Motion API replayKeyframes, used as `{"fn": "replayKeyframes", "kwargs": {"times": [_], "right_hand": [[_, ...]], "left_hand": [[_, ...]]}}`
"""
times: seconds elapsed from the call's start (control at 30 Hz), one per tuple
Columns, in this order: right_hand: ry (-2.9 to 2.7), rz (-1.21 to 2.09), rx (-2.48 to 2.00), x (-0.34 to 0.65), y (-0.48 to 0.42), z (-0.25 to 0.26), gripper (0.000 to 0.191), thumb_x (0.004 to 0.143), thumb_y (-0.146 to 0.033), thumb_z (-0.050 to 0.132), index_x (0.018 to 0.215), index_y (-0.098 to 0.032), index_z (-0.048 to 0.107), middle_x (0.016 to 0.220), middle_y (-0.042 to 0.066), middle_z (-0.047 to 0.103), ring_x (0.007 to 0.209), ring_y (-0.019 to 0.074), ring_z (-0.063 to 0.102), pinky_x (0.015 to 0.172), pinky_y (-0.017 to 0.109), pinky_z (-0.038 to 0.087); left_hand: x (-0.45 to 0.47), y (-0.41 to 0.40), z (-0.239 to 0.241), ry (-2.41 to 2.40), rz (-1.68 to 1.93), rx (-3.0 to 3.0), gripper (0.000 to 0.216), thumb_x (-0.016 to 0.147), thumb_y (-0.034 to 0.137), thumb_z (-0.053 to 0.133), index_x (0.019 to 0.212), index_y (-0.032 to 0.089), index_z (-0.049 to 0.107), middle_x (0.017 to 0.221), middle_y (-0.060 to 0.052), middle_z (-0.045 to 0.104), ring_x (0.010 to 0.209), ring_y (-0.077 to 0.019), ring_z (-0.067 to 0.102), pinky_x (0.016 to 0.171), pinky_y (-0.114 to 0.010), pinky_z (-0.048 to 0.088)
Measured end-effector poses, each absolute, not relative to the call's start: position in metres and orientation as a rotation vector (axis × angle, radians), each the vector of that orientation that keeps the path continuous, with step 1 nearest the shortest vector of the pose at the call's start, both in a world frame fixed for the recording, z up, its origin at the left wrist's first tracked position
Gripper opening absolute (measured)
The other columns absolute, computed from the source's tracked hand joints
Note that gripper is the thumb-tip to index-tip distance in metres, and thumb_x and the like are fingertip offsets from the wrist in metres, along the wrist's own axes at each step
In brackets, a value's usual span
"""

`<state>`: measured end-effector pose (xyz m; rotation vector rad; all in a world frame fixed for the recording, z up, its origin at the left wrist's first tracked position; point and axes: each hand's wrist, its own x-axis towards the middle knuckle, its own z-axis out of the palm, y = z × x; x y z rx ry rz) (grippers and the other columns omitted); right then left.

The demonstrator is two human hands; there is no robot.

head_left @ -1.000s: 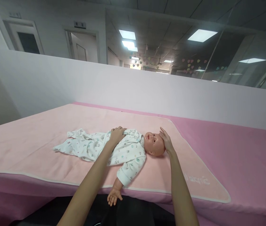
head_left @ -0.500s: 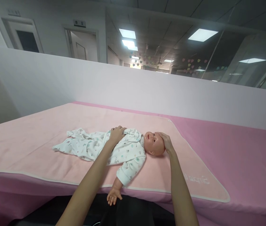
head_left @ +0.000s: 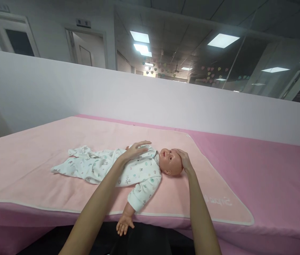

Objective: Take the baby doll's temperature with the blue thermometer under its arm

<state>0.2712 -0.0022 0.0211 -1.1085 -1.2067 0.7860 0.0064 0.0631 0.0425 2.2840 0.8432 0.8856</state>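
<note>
A baby doll [head_left: 171, 163] lies on its back, head to the right, in white patterned clothes [head_left: 142, 171]. Its near arm hangs past the table edge, with the doll's hand [head_left: 125, 224] in the air. Over the doll's chest is my left hand [head_left: 136, 150], fingers stretched out and pointing right; whether it touches the cloth I cannot tell. My right hand [head_left: 182, 159] rests on the top of the doll's head and forehead, fingers laid flat along it. Under the doll spreads a peach mat [head_left: 46, 141] with a pale border.
A pink sheet [head_left: 272, 170] covers the surface beneath the mat. Behind it rises a low white wall [head_left: 150, 95] with glass above. The near table edge runs in front of my dark-clothed lap [head_left: 148, 241]. Doors and ceiling lights show beyond the glass.
My left hand has lifted from the doll's belly and moved right toward its chest, its fingers straightening. The right hand stays on the head. The view has shifted slightly.
</note>
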Motion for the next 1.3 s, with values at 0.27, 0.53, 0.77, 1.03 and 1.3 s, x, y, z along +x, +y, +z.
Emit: {"fn": "replayKeyframes", "kwargs": {"times": [0.27, 0.53, 0.77, 1.03, 1.3], "right_hand": [[-1.247, 0.747, -1.124, 0.272, 0.000, 0.019, 0.031, 0.069, -0.041, 0.054, 0.080, -0.016, 0.068, 0.094, 0.007, 0.068, 0.092, 0.0205, 0.059, 0.087, 0.032, 0.042], [-1.568, 0.467, -1.469, 0.264, -0.008, 0.046, 0.027, 0.077, -0.027, 0.040, 0.088, -0.019, 0.064, 0.101, 0.005, 0.065, 0.096, 0.0187, 0.056, 0.089, 0.035, 0.037], [-2.148, -0.467, -1.826, 0.153, 0.004, 0.063, 0.023, 0.081, -0.013, 0.041, 0.082, -0.017, 0.063, 0.085, 0.008, 0.067, 0.091, 0.0214, 0.055, 0.098, 0.049, 0.010], [-1.854, -0.316, -1.744, 0.153, -0.028, 0.074, 0.026, 0.083, -0.016, 0.040, 0.078, -0.017, 0.066, 0.081, 0.009, 0.068, 0.082, 0.0192, 0.060, 0.079, 0.033, 0.036], [-1.181, 0.170, -1.475, 0.228, -0.134, 0.060, 0.027, 0.070, -0.042, 0.058, 0.080, -0.020, 0.070, 0.086, 0.007, 0.069, 0.083, 0.0237, 0.063, 0.074, 0.032, 0.048]], "left_hand": [[0.034, 0.057, 0.027, 0.983, 0.990, 2.282, 0.039, 0.080, 0.037, 0.045, 0.111, 0.020, 0.059, 0.104, -0.005, 0.064, 0.097, -0.0211, 0.056, 0.087, -0.030, 0.038], [0.027, 0.085, 0.009, 1.225, 1.296, 1.822, 0.038, 0.074, 0.038, 0.048, 0.103, 0.017, 0.062, 0.097, -0.005, 0.066, 0.082, -0.0180, 0.058, 0.077, -0.029, 0.041], [0.025, 0.084, 0.002, 1.153, 1.417, 1.682, 0.038, 0.068, 0.040, 0.055, 0.095, 0.014, 0.064, 0.073, -0.004, 0.066, 0.069, -0.0166, 0.057, 0.066, -0.027, 0.042], [0.026, 0.081, 0.006, 1.066, 1.378, 1.718, 0.036, 0.071, 0.044, 0.052, 0.076, 0.012, 0.068, 0.072, -0.004, 0.067, 0.071, -0.0174, 0.058, 0.065, -0.026, 0.042], [0.027, 0.066, 0.017, 0.965, 1.251, 1.767, 0.036, 0.075, 0.044, 0.049, 0.075, 0.013, 0.068, 0.074, -0.003, 0.067, 0.077, -0.0189, 0.058, 0.071, -0.028, 0.043]]}}
